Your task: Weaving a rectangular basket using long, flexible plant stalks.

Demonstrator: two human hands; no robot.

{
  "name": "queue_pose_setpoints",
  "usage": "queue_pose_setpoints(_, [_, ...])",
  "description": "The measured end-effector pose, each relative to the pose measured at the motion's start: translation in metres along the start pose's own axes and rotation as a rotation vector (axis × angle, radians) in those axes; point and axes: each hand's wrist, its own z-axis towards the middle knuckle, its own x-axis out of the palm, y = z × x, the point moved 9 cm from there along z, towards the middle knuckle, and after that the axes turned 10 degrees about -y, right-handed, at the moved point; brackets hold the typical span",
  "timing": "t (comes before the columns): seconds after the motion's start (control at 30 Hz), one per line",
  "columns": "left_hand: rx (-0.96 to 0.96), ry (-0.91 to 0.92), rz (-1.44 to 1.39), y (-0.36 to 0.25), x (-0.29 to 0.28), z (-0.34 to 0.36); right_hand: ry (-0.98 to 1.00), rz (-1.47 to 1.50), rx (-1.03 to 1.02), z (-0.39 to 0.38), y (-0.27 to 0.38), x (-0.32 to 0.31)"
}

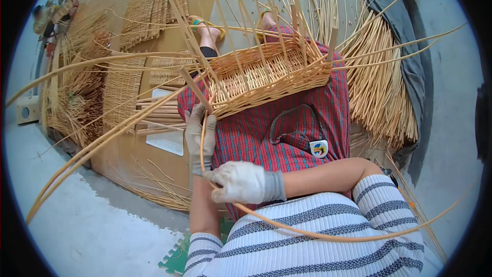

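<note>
A rectangular wicker basket (277,91) rests tilted across my lap, with corner stakes and long loose willow rods sticking up and out from its rim. My left hand (200,141), in a pale work glove, grips the near left corner of the basket, beside its wooden stake (196,90). From that corner one willow rod (307,234) bends down past my left hand and sweeps out to the lower right. My right hand (238,180), in a white glove, is closed around this rod below the left hand. The right fingertips are partly hidden.
A red plaid apron (246,141) covers my lap. Woven wicker panels (123,90) and cut sticks (161,110) lie to the left. A large bundle of peeled rods (382,82) sits on dark cloth at the right. Another person (46,20) is at the far left. Long rods reach out both sides.
</note>
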Motion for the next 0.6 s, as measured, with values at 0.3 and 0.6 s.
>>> queue_pose_setpoints(0.3, [-0.386, 0.133, -0.952, 0.009, 0.022, 0.05, -0.073, -0.174, 0.042, -0.019, -0.01, -0.046])
queue_pose_setpoints(0.6, [-0.513, -0.071, -0.971, 0.049, 0.052, 0.051, -0.793, 0.648, 0.582, -0.046, -0.155, -0.171])
